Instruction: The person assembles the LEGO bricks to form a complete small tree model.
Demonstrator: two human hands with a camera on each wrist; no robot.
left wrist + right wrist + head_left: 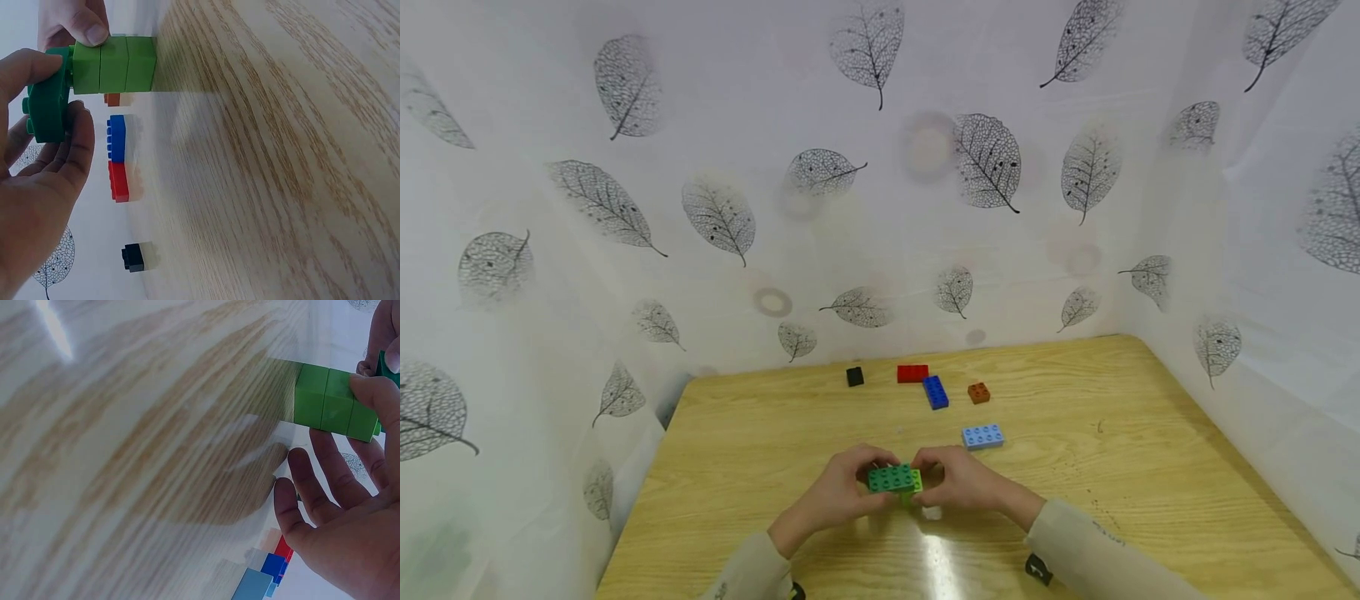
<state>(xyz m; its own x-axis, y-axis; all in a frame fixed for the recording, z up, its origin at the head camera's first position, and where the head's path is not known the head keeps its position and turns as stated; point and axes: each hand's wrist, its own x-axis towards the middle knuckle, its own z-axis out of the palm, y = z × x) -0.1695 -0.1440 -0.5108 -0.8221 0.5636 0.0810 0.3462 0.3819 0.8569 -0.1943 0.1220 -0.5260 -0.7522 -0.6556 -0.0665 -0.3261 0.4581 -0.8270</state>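
Observation:
A stack of light green toy bricks [114, 67], three high, stands upright on the wooden table. My right hand [966, 482] pinches its upper part between thumb and fingers; the other fingers spread beside it in the right wrist view. In my left hand [842, 492] is a dark green eight-stud brick [891, 478], gripped by its sides between thumb and fingers. That brick sits over the stack's top studs, sticking out to the left and slightly tilted in the left wrist view. Whether it is pressed fully down I cannot tell.
Behind the hands lie a light blue brick [982, 437], a blue brick [936, 392], a red brick [912, 374], an orange-brown brick [978, 392] and a black brick [854, 377]. A white leaf-print curtain [895, 233] hangs round the table's back and sides.

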